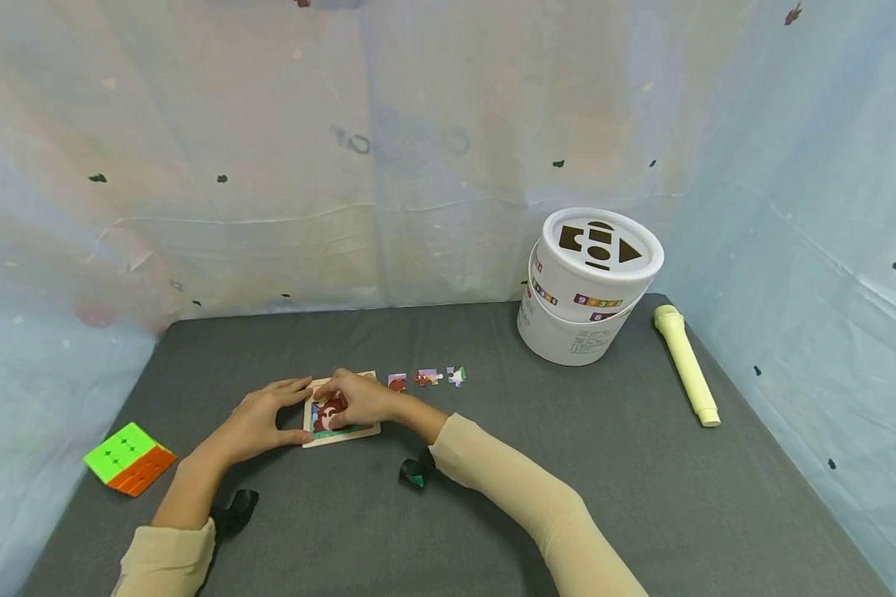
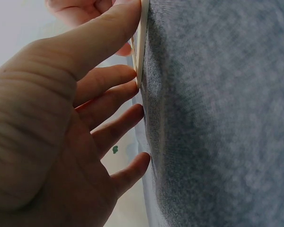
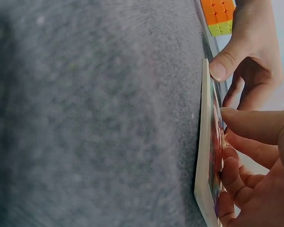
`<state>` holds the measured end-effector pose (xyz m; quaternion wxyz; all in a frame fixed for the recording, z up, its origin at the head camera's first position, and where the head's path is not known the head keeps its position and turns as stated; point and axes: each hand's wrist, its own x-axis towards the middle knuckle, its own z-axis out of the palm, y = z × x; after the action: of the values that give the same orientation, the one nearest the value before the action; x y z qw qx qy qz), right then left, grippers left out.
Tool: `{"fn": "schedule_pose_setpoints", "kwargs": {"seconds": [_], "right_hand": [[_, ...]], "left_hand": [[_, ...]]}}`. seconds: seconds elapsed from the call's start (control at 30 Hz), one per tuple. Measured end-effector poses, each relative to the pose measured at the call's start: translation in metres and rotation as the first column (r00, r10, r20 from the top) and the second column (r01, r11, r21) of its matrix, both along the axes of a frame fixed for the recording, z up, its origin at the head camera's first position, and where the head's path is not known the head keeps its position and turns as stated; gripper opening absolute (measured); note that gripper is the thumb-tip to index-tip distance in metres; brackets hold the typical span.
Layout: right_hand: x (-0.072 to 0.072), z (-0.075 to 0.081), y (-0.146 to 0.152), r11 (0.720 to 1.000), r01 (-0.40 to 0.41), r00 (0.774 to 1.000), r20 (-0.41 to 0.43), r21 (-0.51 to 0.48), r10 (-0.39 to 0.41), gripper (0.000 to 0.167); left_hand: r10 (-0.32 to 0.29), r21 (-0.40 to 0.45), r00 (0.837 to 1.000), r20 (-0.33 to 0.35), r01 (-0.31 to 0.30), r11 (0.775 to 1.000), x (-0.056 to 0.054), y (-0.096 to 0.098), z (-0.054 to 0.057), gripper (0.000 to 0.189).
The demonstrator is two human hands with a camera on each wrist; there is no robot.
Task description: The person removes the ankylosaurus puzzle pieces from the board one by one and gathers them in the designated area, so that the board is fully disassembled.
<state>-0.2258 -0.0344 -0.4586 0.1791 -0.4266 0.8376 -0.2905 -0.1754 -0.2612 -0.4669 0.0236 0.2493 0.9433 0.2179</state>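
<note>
A small wooden jigsaw board [image 1: 343,437] with a pale rim and a brown animal picture lies on the grey cloth. My left hand [image 1: 257,424] holds its left side, thumb at the near corner and fingertips at the far one. In the left wrist view, the board's edge [image 2: 143,42] meets the thumb and first fingers; the other fingers spread over the cloth. Over the picture, my right hand [image 1: 362,400] has thumb and curled fingers on a puzzle piece, whose outline they mostly hide. Loose jigsaw pieces [image 1: 428,377] lie in a row right of the board.
A green and orange puzzle cube [image 1: 130,458] sits at the left edge. A white bucket [image 1: 586,290] with a shape-cutout lid stands at the back right. Beside it lies a pale yellow stick [image 1: 687,365]. Pale curtains [image 1: 448,166] hang behind the table.
</note>
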Motion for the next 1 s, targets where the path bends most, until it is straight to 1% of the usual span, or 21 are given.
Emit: {"fn": "schedule_pose_setpoints", "kwargs": {"seconds": [0.33, 0.5, 0.83, 1.0], "right_hand": [[0.0010, 0.0022, -0.0001, 1.000, -0.004, 1.000, 0.009, 0.013, 0.004, 0.045], [0.0008, 0.0019, -0.0002, 1.000, 0.002, 1.000, 0.030, 0.010, -0.002, 0.047], [-0.0001, 0.0024, 0.0000, 1.000, -0.018, 1.000, 0.008, 0.011, 0.018, 0.046], [0.0004, 0.0024, 0.0007, 1.000, -0.024, 0.999, 0.020, -0.007, 0.024, 0.046]], "left_hand": [[-0.026, 0.011, 0.999, -0.019, 0.026, 1.000, -0.0004, -0.0011, -0.0049, 0.080], [-0.035, 0.017, 0.999, -0.013, 0.036, 0.999, -0.0002, -0.0013, -0.0038, 0.079], [-0.028, 0.028, 0.999, -0.023, 0.029, 0.999, 0.0020, 0.0006, -0.0013, 0.077], [-0.020, 0.026, 1.000, -0.017, 0.021, 0.999, 0.0018, -0.0004, -0.0013, 0.077]]}}
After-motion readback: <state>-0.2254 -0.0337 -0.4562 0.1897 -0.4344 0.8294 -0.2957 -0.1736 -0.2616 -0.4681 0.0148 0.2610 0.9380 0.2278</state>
